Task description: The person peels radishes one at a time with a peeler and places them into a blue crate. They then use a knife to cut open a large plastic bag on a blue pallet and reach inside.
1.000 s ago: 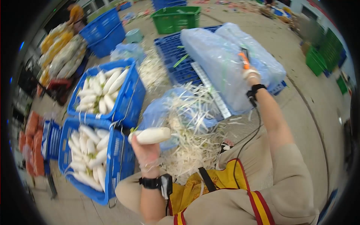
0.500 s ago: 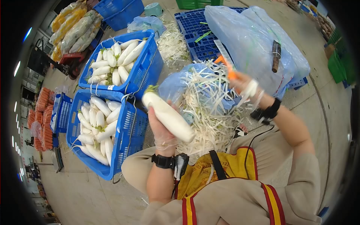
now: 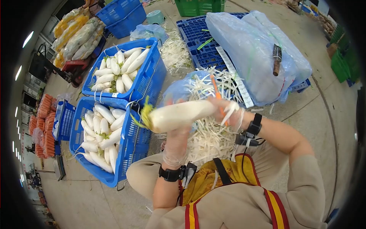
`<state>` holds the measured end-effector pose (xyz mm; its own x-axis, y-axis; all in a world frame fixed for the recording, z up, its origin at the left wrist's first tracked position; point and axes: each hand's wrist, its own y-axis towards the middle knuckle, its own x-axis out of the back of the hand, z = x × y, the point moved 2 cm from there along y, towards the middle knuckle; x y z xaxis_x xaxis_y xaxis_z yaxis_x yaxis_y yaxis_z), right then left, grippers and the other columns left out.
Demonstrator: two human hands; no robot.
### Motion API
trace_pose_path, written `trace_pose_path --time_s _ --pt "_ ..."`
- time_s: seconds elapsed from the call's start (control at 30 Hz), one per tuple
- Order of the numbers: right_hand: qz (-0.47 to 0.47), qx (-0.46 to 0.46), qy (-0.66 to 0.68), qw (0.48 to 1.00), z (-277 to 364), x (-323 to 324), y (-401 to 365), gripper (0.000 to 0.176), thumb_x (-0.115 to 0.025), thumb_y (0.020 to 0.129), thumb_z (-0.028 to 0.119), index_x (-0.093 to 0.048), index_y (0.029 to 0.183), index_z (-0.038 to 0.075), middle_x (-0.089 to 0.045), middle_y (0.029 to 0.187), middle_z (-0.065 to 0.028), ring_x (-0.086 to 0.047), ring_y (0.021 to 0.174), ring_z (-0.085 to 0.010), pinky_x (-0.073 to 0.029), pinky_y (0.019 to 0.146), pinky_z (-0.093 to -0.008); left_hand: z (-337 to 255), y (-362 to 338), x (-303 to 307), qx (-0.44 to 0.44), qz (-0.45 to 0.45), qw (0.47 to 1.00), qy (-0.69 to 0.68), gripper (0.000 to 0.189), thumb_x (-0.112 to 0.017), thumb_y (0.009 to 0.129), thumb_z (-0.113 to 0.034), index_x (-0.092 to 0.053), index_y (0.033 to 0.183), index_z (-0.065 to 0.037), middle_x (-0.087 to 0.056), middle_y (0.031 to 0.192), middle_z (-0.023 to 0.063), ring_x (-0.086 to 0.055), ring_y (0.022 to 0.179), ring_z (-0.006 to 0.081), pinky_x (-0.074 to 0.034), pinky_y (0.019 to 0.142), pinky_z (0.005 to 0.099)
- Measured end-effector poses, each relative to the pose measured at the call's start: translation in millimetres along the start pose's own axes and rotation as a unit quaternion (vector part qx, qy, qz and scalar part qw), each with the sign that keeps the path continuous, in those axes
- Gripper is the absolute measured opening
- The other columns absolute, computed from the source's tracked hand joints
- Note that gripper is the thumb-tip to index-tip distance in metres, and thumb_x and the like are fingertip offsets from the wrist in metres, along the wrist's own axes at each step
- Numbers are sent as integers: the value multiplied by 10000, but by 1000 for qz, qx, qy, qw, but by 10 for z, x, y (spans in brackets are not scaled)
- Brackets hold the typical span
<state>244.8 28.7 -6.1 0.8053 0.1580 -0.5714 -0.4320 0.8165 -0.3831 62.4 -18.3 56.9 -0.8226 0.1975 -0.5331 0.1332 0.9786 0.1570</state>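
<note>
Daikon (image 3: pixel 179 115) held level over peelings (image 3: pixel 215 143), right of the near blue crate (image 3: pixel 134 154). I see the left hand (image 3: pixel 176 143) cradling it from below and the right hand's (image 3: pixel 229 110) fingers curled around an orange peeler (image 3: pixel 216 87); blade contact is blurred. I advise light, lengthwise strokes, supporting fingers clear of the blade.

1. I see smooth, faintly glossy skin on the radish (image 3: pixel 183 115).
2. Thin, wrinkled clear plastic covers the left hand (image 3: pixel 177 140) and right hand (image 3: pixel 229 109).
3. The orange tool (image 3: pixel 215 86) looks plastic.
4. Glossy, crinkled film wraps the bundles (image 3: pixel 248 57) near the right edge of the pallet (image 3: pixel 190 30).
5. The floor (image 3: pixel 95 202) looks matt.
</note>
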Motion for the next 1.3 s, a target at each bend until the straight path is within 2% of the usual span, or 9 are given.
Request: trace_pose_path --time_s 0.13,0.27,0.37,0.47,0.57,0.67,1.07,1.1,1.3 --pt "-11 23 23 999 155 25 30 418 -572 869 474 -586 906 58 -468 598 24 -348 432 -44 -240 339 -193 118 -60 -114 -9 -4 987 161 744 -676 803 -79 -219 1389 -41 -440 1276 118 -445 1183 221 -418 964 345" --pt "35 -87 -98 991 -22 -111 -150 456 -515 893 492 -574 979 48 -528 703 -3 -462 531 -103 -369 436 -240 11 8 -86 13 -97 995 19 664 -640 796 -51 -274 1349 -23 -502 1187 130 -506 1098 216 -447 914 332" --pt "-46 199 -536 819 286 40 -19 376 -431 933 389 -545 996 36 -552 714 -60 -521 586 -167 -415 526 -310 10 45 146 25 -57 998 22 560 -611 782 -31 -348 1276 -22 -554 1072 114 -566 953 197 -486 812 310" --pt "-32 414 -628 658 556 -357 -392 231 -468 883 260 -561 1002 85 -588 740 -137 -592 595 -275 -480 532 -351 100 82 140 90 -79 987 110 474 -619 776 -39 -405 1198 -23 -566 1000 98 -577 839 171 -493 729 294" --pt "-5 412 -701 581 494 -481 -431 118 -562 836 178 -584 897 80 -619 713 -131 -626 623 -285 -487 539 -346 223 14 116 232 -37 957 171 451 -627 769 -45 -435 1177 -24 -561 978 85 -573 813 151 -494 697 292" --pt "-176 344 -709 589 753 -150 -212 107 -580 815 158 -600 909 112 -605 664 -119 -614 597 -296 -483 524 -361 295 -58 61 204 -5 965 165 504 -654 754 -61 -448 1211 -23 -562 989 66 -556 830 137 -481 726 278" --pt "-122 380 -694 599 570 -265 -402 192 -494 887 267 -564 942 97 -612 639 -123 -607 559 -324 -483 493 -412 138 16 -87 93 -13 860 502 527 -696 731 -104 -467 1195 -7 -588 1023 96 -579 887 178 -475 779 310" --pt "-153 219 -744 612 688 -189 -305 243 -489 884 304 -566 984 97 -620 686 -149 -621 618 -326 -492 543 -411 186 -3 -47 94 -12 859 503 527 -696 731 -104 -467 1195 -7 -588 1023 96 -579 887 178 -475 779 310" --pt "-232 199 -549 778 751 -17 -319 253 -464 889 258 -545 970 33 -585 667 -139 -586 577 -253 -466 561 -357 240 47 329 121 -125 980 -92 403 -514 901 -250 -429 1212 -8 -548 1081 130 -506 1061 246 -420 900 395"
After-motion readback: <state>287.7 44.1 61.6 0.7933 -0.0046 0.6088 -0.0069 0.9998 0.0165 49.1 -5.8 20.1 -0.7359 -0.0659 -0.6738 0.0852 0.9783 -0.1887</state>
